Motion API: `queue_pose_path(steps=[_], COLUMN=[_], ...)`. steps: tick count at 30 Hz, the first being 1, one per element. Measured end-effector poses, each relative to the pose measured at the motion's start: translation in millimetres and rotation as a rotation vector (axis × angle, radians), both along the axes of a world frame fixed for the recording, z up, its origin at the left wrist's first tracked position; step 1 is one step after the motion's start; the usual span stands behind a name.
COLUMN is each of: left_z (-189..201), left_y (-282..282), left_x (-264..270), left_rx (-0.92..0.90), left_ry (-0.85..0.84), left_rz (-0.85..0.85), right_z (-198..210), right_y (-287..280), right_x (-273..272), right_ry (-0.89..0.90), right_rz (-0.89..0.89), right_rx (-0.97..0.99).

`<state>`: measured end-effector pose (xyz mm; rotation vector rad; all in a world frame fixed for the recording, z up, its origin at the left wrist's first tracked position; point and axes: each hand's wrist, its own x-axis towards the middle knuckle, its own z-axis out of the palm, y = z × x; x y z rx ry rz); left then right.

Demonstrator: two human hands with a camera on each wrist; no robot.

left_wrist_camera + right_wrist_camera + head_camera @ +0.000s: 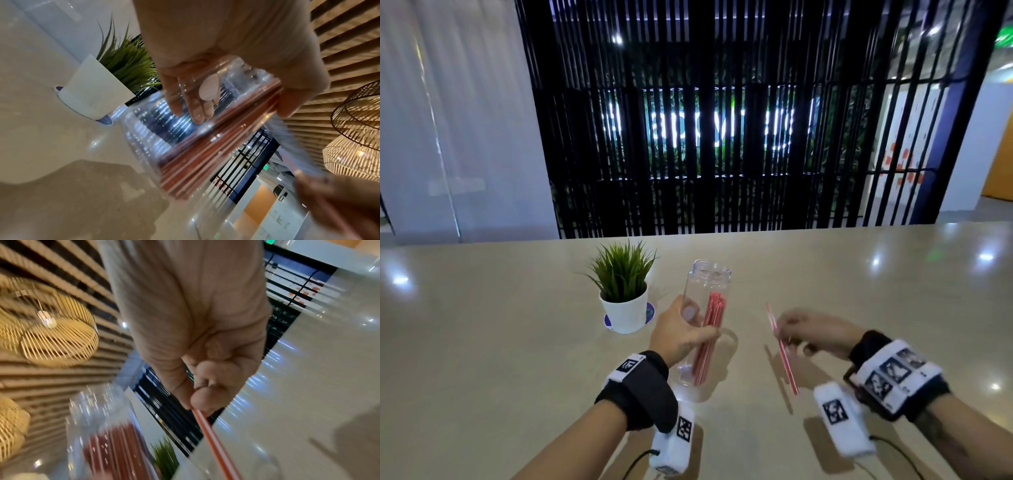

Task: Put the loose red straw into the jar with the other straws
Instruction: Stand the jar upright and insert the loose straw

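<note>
While left hand [681, 337] grips jar [705, 318] | right hand [813, 334] pinches red straw [782, 353], seemingly clear of table.

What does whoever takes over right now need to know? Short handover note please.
Left hand: grip wrapped around the clear jar, holding it tilted above the table, open mouth up and away.
Right hand: fingertips pinch the loose red straw partway along its length; the straw is in the air to the right of the jar, not touching it.
Other straws: a red bundle already inside the jar.
Done: jar and loose straw both picked up.
Left: line one end of the straw up with the jar mouth, slide it in with the bundle, release.
Nearby: potted plant just left of the jar.
</note>
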<state>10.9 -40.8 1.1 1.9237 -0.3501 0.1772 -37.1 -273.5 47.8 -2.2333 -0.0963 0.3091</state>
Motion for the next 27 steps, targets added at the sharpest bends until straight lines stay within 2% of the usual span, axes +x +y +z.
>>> queue_pose_path(steps=[6,10,17,27], left_z=[4,10,24,30], left_y=[0,-4,-8,-1], left_x=[-2,-6,-10,-12], left_rx=[-0.021,-0.073,-0.074,-0.098], left_ry=[-0.013,-0.034,-0.055,-0.102], left_rz=[0.019,0.014,-0.015,0.022], right_z=[87,118,129,122], right_y=[9,29,62,90], right_x=[10,21,31,28], right_ry=[-0.397,-0.626,-0.748,-0.658], right_rz=[-0.143,-0.192,-0.224,-0.049], right_rx=[0.373,0.539,0.476,0.226])
